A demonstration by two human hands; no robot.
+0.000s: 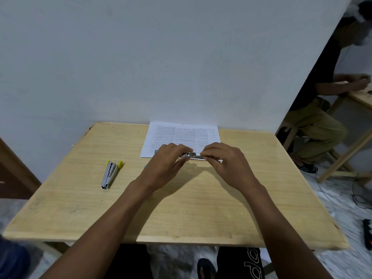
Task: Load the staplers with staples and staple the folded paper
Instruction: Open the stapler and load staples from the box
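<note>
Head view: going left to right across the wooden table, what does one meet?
Open silver metal stapler with yellow tips → left hand → second silver metal stapler gripped by both hands → right hand.

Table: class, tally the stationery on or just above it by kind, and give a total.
Staplers: 2, the yellow-tipped stapler lying open at the left, and the held stapler gripped by the left hand and the right hand.
Printed paper: 1.
Total: 3.
</note>
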